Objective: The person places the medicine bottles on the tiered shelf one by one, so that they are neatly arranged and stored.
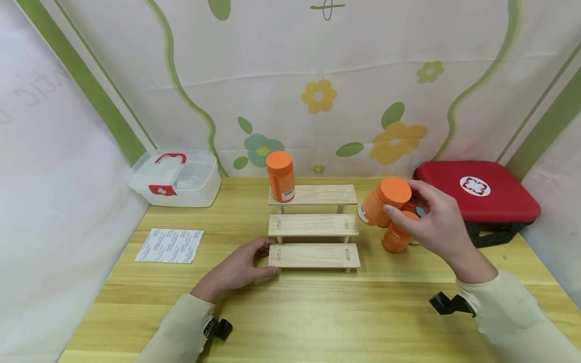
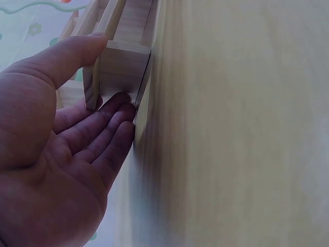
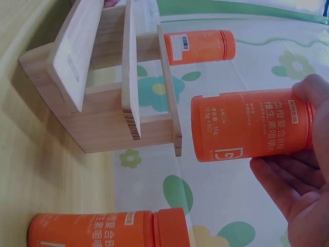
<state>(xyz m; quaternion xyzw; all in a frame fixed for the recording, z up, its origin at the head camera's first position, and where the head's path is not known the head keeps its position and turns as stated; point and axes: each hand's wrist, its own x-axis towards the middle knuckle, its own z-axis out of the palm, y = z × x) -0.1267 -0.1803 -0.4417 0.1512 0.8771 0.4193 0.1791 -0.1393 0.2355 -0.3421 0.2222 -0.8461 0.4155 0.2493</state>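
The right grip (image 1: 436, 217) holds a tilted orange bottle (image 1: 374, 207), white-printed and orange-capped; leftward, the left grip (image 1: 236, 267) clasps a pale wooden stand (image 1: 313, 225).

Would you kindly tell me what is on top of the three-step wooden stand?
One lidded orange bottle stands at the left end of the stand's top step; the lower two hold none. The wood beneath the bottle is covered.

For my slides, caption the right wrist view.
Right hand grips an orange bottle near a wooden stand; another bottle stands on top.
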